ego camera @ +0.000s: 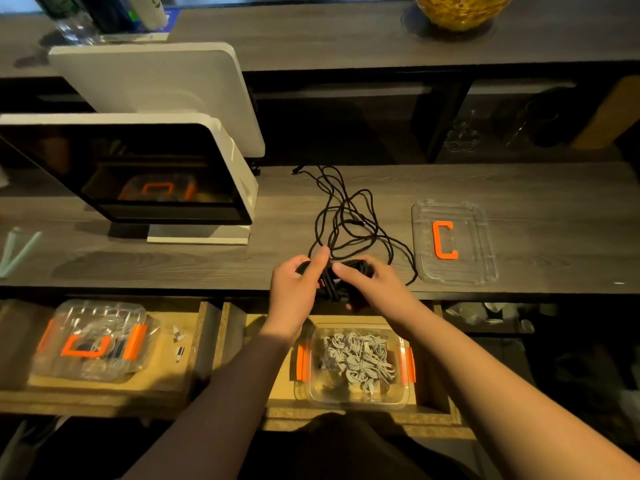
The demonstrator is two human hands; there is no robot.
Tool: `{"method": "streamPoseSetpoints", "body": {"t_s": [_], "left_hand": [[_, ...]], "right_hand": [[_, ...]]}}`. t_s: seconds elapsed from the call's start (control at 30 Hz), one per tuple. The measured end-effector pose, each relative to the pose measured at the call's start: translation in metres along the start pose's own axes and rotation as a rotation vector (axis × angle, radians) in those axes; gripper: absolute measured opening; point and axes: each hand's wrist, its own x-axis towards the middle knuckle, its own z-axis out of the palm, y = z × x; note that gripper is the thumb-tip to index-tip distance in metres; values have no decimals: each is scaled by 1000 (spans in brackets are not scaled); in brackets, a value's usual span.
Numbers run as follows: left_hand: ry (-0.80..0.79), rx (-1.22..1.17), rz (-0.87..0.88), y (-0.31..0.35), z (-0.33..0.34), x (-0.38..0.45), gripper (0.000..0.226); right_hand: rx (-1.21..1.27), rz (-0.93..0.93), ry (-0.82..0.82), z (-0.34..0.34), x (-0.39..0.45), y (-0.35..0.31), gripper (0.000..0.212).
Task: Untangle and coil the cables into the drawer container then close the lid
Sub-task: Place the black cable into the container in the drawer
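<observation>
Mid-coil on the black cable, container open, lid off.

Left hand (298,284) and right hand (372,282) sit close together at the near edge of the desk (173,268), both clamped on a partly wound bundle of the black cable (346,216); the rest trails in loose loops toward the far side, so I'd judge the coiling about half done. The next move calls for drawing in the slack loop by loop without snagging, then lowering the bundle straight down into the open container (353,400) in the drawer (446,410) just below the hands; grey cables (356,358) already fill much of it, so room looks tight. Lid (453,271) lies right of the loops, near the desk edge, an easy reach. A screen (138,174) stands well left. A second, closed container (93,341) sits in the left drawer.
</observation>
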Motion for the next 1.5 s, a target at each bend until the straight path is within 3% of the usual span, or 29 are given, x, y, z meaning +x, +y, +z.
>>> {"method": "streamPoseSetpoints", "body": {"t_s": [0.13,0.23,0.33,0.53,0.7,0.77,0.83,0.9,1.03,1.2,1.37,1.5], "left_hand": [[-132,49,-86,-31,9,-8,34],[-158,36,-165,-66,16,-15,5],[-141,24,-245,-107,21,-22,19],[-61,8,-354,-150,29,-33,22],[72,136,-335,-171,38,-40,24],[129,259,-329,-176,40,-43,28],[188,357,-334,-175,40,-45,26],[210,381,-346,-173,38,-40,24],[157,465,-256,-153,39,-15,23],[151,456,-30,-127,57,35,19],[-91,780,287,-112,74,84,52],[-237,1061,377,-105,71,110,19]], "right_hand": [[67,46,61,-10,1,37,42],[146,195,60,-19,2,76,50],[137,294,69,-24,-1,114,46],[88,389,-37,-40,4,155,18],[22,414,-84,-45,9,160,34],[-109,435,-80,-44,12,166,47],[-448,395,-104,-43,16,167,58],[-610,357,-122,-41,22,163,57],[-647,291,-102,-44,40,145,41],[-620,94,174,-62,72,116,28],[-706,-7,214,-61,103,102,42],[-819,-43,83,-48,118,101,40]]}}
